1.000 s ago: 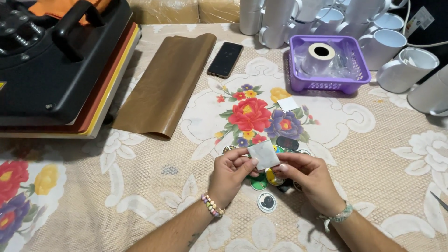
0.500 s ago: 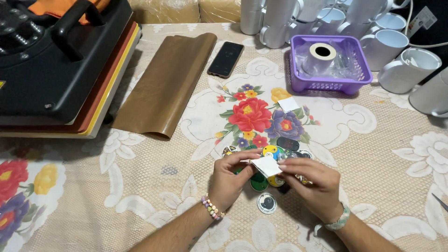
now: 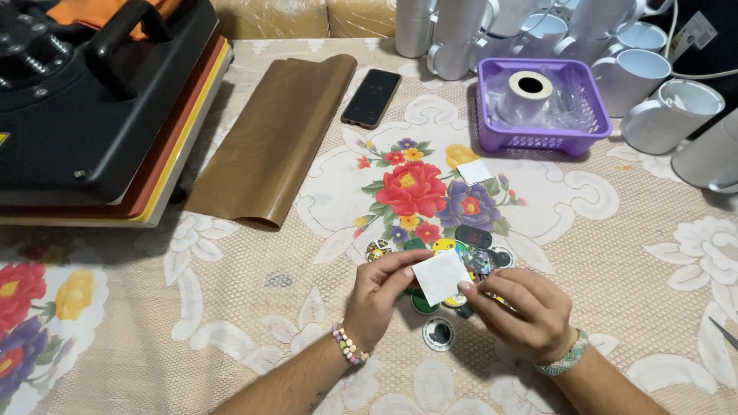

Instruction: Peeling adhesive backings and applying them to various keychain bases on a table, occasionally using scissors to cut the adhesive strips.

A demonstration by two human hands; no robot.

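Both my hands hold a small white square piece [image 3: 440, 275] just above the table. My left hand [image 3: 380, 298] pinches its left edge with thumb and fingers. My right hand [image 3: 519, 311] grips its lower right corner. Under and around the piece lie several small round printed discs [image 3: 470, 250], and one more disc [image 3: 439, 334] lies between my wrists. Another white square [image 3: 474, 171] rests farther back on the floral tablecloth [image 3: 254, 307].
A black heat press [image 3: 84, 100] fills the far left, with a brown sheet [image 3: 277, 138] beside it. A black phone [image 3: 371, 97] lies behind. A purple basket [image 3: 492, 131] holds a tape roll [image 3: 526, 92]. White mugs [image 3: 661, 115] crowd the back right.
My hands have lowered slightly toward me with the white square, turning it flatter between my fingers. Nothing else on the table moved.
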